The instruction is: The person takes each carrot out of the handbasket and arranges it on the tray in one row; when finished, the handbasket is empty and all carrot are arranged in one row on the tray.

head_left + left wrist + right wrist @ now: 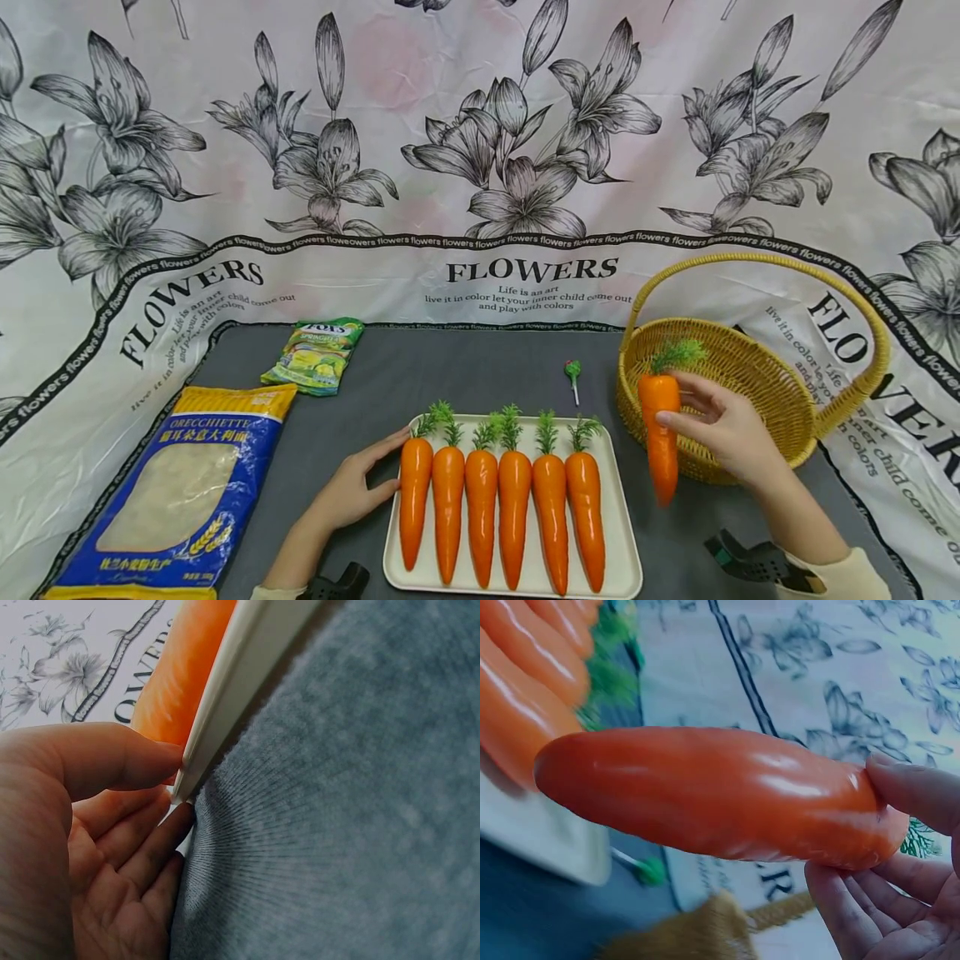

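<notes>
My right hand (723, 425) holds an orange carrot (662, 446) with a green leafy top between thumb and fingers. The carrot hangs tip down in front of the yellow wicker basket (757, 375). In the right wrist view, its smooth, shiny body (705, 795) stretches across the picture, gripped near the thick end. Several more carrots (513, 508) lie side by side on a cream tray (621, 533), tops pointing away from me. My left hand (356, 487) rests against the tray's left edge. Its thumb (127, 757) touches the rim, with extended fingers beside it.
A blue and yellow orecchiette bag (176, 492) lies on the left, with a green Fox's candy bag (315, 354) behind it. One green lollipop (573, 371) sits between tray and basket. The basket's tall handle (757, 260) arches upward. Flower-printed cloth (420, 200) hangs behind the grey table.
</notes>
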A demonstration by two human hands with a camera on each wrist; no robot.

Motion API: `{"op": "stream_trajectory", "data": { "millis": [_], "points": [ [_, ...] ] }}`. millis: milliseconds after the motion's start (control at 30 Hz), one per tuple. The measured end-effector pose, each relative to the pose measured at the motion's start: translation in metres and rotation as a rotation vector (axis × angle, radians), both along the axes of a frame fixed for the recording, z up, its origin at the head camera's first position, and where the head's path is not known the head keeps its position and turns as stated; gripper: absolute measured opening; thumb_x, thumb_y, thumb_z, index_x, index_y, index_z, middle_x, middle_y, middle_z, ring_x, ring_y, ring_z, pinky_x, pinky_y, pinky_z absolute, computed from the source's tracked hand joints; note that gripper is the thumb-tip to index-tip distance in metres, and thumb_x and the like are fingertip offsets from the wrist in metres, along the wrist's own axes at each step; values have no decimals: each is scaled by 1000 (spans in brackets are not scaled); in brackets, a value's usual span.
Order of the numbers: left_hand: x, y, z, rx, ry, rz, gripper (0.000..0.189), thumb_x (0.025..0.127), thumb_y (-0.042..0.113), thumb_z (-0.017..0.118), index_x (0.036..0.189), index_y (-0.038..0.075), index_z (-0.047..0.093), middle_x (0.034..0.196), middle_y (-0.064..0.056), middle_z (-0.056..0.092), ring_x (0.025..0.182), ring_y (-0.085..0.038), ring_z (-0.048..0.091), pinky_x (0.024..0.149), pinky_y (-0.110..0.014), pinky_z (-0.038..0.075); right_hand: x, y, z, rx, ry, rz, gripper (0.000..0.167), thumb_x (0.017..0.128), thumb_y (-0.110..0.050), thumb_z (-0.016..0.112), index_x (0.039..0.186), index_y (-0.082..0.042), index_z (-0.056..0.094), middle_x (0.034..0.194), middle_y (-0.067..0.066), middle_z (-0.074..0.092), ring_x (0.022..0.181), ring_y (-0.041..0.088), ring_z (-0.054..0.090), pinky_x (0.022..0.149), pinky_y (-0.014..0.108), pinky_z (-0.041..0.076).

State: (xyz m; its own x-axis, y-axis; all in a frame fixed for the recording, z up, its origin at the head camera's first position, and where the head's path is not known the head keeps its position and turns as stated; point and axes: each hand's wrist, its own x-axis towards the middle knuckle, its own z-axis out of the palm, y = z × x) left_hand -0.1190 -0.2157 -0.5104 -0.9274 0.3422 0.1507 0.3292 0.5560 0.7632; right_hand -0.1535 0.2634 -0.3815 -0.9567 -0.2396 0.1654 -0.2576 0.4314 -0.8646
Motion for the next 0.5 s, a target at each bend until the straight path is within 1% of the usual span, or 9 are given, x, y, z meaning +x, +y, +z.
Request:
{"op": "stream_trajectory", "data": {
  "millis": [67, 133, 233, 300, 367, 500],
  "points": [
    [-1, 0, 0, 0, 1, 3, 58, 88, 24, 67, 142, 19, 46, 147, 3, 44, 135, -25, 42, 105, -54, 37, 8, -7, -11, -53, -29, 24, 55, 88, -3, 64, 137, 11, 41, 108, -27, 58, 96, -6, 62, 73, 20, 56],
    [-1, 0, 0, -1, -2, 5, 58, 88, 24, 67, 142, 19, 47, 147, 3, 44, 135, -25, 42, 105, -54, 37, 16, -14, -21, -100, -70, 42, 56, 88, -1, 64, 137, 12, 40, 110, -21, 60, 95, -2, 63, 72, 23, 57],
    [-1, 0, 1, -5, -4, 8, 58, 87, 24, 67, 142, 19, 47, 147, 3, 44, 134, -25, 42, 105, -55, 37, 26, -24, -36, -133, -132, 53, 57, 88, -2, 64, 138, 11, 39, 117, 2, 63, 96, -1, 64, 74, 24, 57],
    [0, 1, 1, -4, -5, 9, 59, 87, 23, 68, 142, 19, 47, 147, 3, 44, 134, -25, 42, 105, -55, 37, 32, -30, -45, -133, -165, 56, 58, 88, -4, 65, 138, 10, 40, 121, 18, 60, 95, -1, 64, 75, 24, 57],
    [0, 1, 1, -3, -4, 11, 59, 87, 23, 68, 142, 19, 47, 147, 3, 44, 134, -25, 43, 105, -55, 37, 36, -35, -53, -127, -179, 55, 58, 88, -6, 66, 138, 9, 41, 123, 29, 56, 96, -1, 63, 76, 23, 56],
    [0, 1, 0, -8, 2, 14, 59, 87, 23, 67, 142, 20, 46, 147, 3, 44, 134, -26, 43, 105, -55, 37, 41, -42, -67, -127, -182, 41, 56, 88, -7, 66, 136, 9, 43, 121, 30, 56, 96, -1, 63, 79, 21, 55]
  ]
}}
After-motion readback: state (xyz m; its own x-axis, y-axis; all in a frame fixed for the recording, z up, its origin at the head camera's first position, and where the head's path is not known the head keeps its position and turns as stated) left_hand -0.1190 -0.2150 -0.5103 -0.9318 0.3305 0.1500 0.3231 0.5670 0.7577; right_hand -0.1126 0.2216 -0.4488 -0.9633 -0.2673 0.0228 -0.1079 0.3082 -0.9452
